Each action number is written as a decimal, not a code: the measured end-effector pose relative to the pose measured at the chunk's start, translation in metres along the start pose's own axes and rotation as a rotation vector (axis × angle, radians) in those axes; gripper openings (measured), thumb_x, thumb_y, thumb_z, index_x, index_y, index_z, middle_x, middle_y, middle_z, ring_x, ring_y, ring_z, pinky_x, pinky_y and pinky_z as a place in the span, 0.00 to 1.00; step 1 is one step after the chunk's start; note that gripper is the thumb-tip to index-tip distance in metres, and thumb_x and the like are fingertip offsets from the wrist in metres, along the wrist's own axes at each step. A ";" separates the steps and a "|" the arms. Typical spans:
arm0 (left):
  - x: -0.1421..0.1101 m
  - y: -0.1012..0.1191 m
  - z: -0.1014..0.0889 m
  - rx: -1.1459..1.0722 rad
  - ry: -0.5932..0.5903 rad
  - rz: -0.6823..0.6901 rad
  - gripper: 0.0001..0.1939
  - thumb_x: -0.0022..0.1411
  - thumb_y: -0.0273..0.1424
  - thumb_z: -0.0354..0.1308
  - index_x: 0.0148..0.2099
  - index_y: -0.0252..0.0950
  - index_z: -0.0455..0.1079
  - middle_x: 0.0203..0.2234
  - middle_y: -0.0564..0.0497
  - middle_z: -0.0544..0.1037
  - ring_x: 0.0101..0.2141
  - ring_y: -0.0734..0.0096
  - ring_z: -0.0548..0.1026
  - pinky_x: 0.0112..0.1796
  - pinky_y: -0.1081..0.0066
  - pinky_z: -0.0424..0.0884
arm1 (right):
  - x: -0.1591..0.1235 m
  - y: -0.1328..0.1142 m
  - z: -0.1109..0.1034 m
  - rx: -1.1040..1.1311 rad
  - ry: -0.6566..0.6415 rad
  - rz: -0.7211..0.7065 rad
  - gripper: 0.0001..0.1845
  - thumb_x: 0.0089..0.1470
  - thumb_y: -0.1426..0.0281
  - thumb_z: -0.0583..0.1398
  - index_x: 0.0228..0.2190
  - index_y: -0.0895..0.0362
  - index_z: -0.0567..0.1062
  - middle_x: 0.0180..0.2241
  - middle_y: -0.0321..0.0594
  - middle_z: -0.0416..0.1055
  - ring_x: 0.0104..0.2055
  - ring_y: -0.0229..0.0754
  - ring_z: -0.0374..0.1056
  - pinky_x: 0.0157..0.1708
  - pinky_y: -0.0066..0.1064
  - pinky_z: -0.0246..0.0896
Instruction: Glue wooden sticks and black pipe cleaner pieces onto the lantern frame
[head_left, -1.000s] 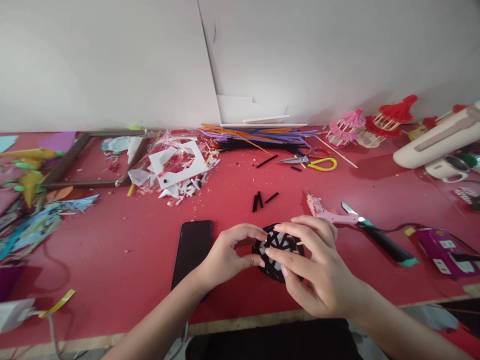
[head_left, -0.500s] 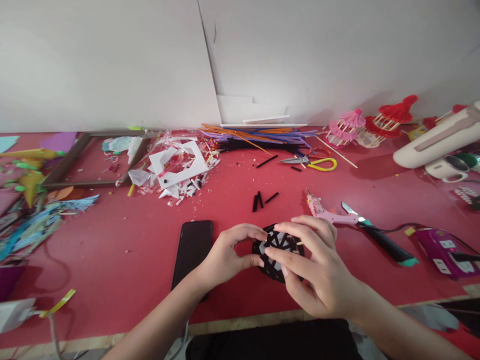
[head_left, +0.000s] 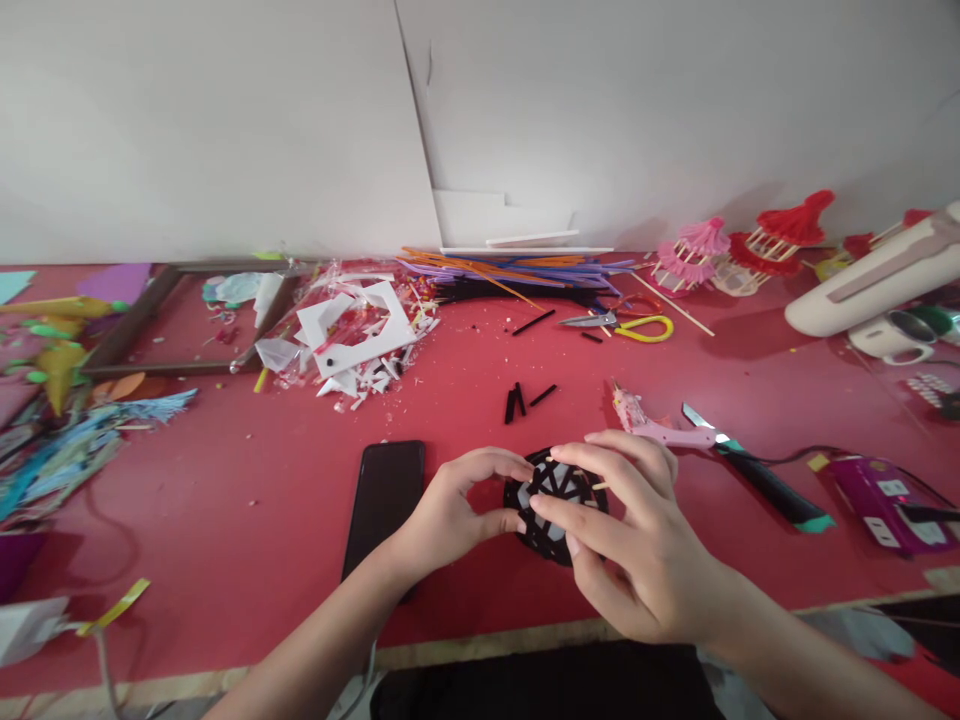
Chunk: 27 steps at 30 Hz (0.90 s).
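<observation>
A round black craft piece (head_left: 555, 535) with a lattice of black strips over a white middle lies on the red table in front of me. Short pale sticks stand up around its rim. My left hand (head_left: 465, 500) pinches its left edge between thumb and fingers. Over its right side is my right hand (head_left: 637, 530), fingers spread, with fingertips touching the rim and the strips; that hand hides part of the right side. Just beyond the piece lie several short black strips (head_left: 519, 402).
A black phone (head_left: 384, 505) lies left of my hands. To the right are a pink glue gun (head_left: 664, 432), a craft knife (head_left: 772, 490) and a purple power strip (head_left: 885, 505). Farther back are yellow-handled scissors (head_left: 641, 328), pipe cleaners (head_left: 517, 275) and white scraps (head_left: 360, 340).
My right hand has shifted very slightly, its fingers lifting a little around the rim. The left hand and the craft piece stay in place.
</observation>
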<state>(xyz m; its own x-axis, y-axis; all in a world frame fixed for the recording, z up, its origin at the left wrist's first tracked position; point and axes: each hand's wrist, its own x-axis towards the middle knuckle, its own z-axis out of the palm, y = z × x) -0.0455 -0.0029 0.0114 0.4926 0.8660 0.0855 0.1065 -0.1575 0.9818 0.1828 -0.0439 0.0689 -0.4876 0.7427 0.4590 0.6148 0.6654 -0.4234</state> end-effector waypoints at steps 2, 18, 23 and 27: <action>0.001 0.001 0.000 -0.003 -0.002 -0.004 0.20 0.55 0.42 0.71 0.45 0.36 0.76 0.43 0.43 0.81 0.45 0.60 0.80 0.51 0.59 0.76 | 0.000 0.001 0.000 0.003 -0.007 0.005 0.19 0.51 0.75 0.59 0.46 0.55 0.78 0.57 0.46 0.61 0.57 0.58 0.55 0.56 0.55 0.51; 0.000 0.002 0.001 -0.001 0.006 -0.043 0.18 0.53 0.37 0.72 0.45 0.36 0.77 0.43 0.44 0.82 0.45 0.60 0.80 0.51 0.59 0.76 | -0.001 0.001 0.001 -0.003 -0.021 -0.017 0.19 0.50 0.74 0.59 0.44 0.53 0.78 0.57 0.45 0.61 0.57 0.57 0.55 0.56 0.55 0.50; 0.001 0.002 0.001 -0.001 -0.003 -0.048 0.19 0.54 0.38 0.72 0.45 0.36 0.76 0.43 0.43 0.81 0.45 0.60 0.79 0.51 0.59 0.76 | -0.001 0.000 0.002 0.005 -0.012 -0.016 0.19 0.50 0.75 0.58 0.44 0.54 0.78 0.56 0.46 0.61 0.57 0.56 0.55 0.56 0.54 0.49; 0.001 0.002 0.001 -0.009 -0.003 -0.036 0.18 0.54 0.37 0.72 0.45 0.36 0.76 0.43 0.44 0.81 0.45 0.60 0.79 0.51 0.60 0.75 | -0.001 0.001 0.003 -0.008 -0.024 -0.019 0.19 0.51 0.74 0.59 0.45 0.54 0.78 0.57 0.46 0.61 0.57 0.57 0.54 0.56 0.54 0.49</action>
<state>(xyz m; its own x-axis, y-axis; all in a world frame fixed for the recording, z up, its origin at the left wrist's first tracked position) -0.0444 -0.0030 0.0134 0.4910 0.8697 0.0498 0.1161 -0.1220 0.9857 0.1822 -0.0435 0.0655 -0.5143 0.7314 0.4479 0.6101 0.6790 -0.4082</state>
